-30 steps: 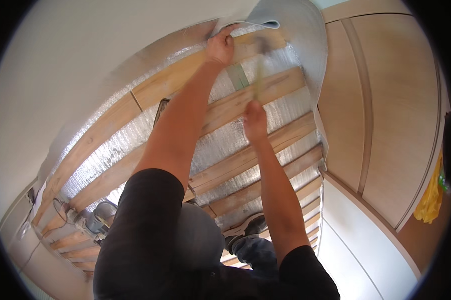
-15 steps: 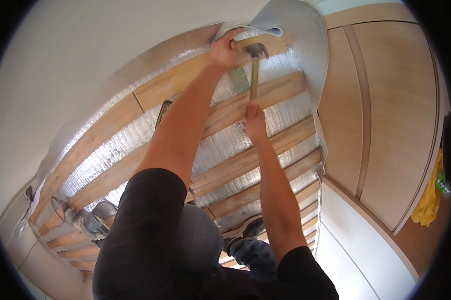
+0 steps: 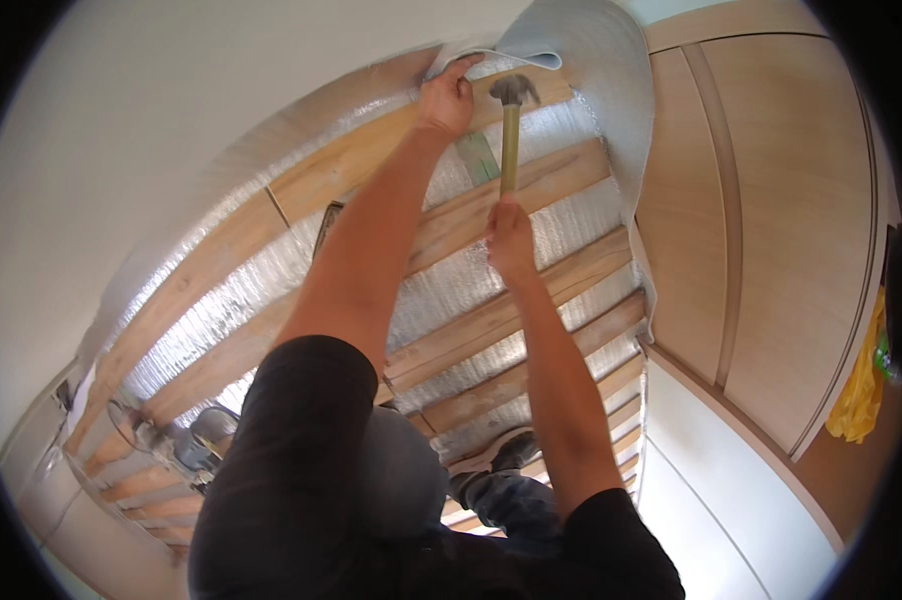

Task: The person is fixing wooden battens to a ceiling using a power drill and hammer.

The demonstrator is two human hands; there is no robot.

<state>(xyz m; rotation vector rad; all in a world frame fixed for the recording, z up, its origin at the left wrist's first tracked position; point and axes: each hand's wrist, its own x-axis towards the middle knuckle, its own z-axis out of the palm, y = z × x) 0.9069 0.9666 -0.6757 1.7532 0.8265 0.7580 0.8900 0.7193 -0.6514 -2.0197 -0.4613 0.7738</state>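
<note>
My right hand [image 3: 511, 236] is wrapped round the lower handle of a claw hammer [image 3: 510, 150]. The hammer's head, blurred by motion, is over the right end of the wooden batten [image 3: 346, 150] closest to the far wall. Left of the head, my left hand [image 3: 447, 100] rests at that batten's wall-side edge, its fingers curled and the index finger stretched toward the wall. Whatever its fingers may hold is too small or hidden to make out. A folded edge of grey sheet [image 3: 541, 60] lies just beyond the hand.
Parallel battens cross silvery foil [image 3: 451, 295] under my legs. A green piece [image 3: 478, 158] sits between two battens. Loose grey sheet [image 3: 596, 70] curls up at the far right corner beside a wooden cabinet [image 3: 781, 200]. A power tool [image 3: 196, 440] lies at the left; yellow plastic [image 3: 856, 390] hangs right.
The hammer and my right hand have shifted slightly up, toward the far wall. My left hand stays at the same edge of the batten.
</note>
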